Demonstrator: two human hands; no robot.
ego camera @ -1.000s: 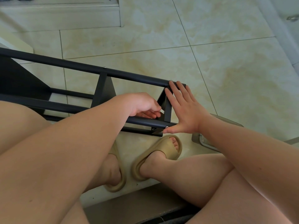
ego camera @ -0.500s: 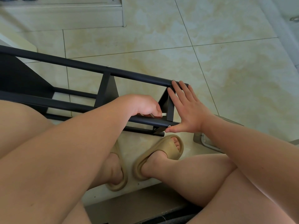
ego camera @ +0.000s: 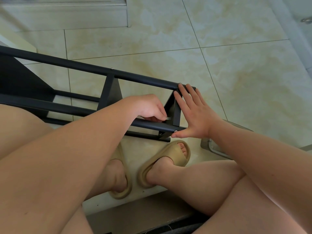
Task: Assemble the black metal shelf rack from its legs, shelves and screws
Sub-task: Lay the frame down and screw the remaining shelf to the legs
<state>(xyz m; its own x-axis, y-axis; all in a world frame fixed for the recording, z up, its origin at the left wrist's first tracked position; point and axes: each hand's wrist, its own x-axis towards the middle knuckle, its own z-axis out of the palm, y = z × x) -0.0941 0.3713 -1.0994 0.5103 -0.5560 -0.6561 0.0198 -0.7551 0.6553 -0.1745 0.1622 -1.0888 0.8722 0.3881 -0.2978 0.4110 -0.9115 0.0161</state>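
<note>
Nearest are the person's bare thighs and forearms, and below them two feet in tan slippers (ego camera: 168, 159) planted on the tiled floor (ego camera: 236, 73).

Just beyond the toes lies the black rack (ego camera: 111, 92), tipped on its side on the floor. Its near leg (ego camera: 81, 109) and far leg (ego camera: 138, 77) run side by side, with shelf panels standing on edge between them.

The left hand (ego camera: 148, 107) reaches over the near leg. Its grip is clamped on a small silver tool (ego camera: 168, 118), pinched between curled fingers and thumb. The tip of the tool meets the inner face of the end shelf (ego camera: 173, 108), just above the near leg.

The right hand (ego camera: 194, 112) has its grip apart, with fingers straight and palm flat against the outer face of that same end shelf. Its fingertips (ego camera: 181, 89) touch the end of the far leg. Its thumb lies along the underside of the near leg's end, touching a bright screw head (ego camera: 175, 131).

A grey plastic object (ego camera: 212, 146) sits on the floor beneath the right forearm, partly hidden; I cannot tell what it is.

Another screw head (ego camera: 111, 68) shows on the far leg where the middle shelf joins it.

Farther off the floor runs to a pale step (ego camera: 67, 16) along its far left edge.
</note>
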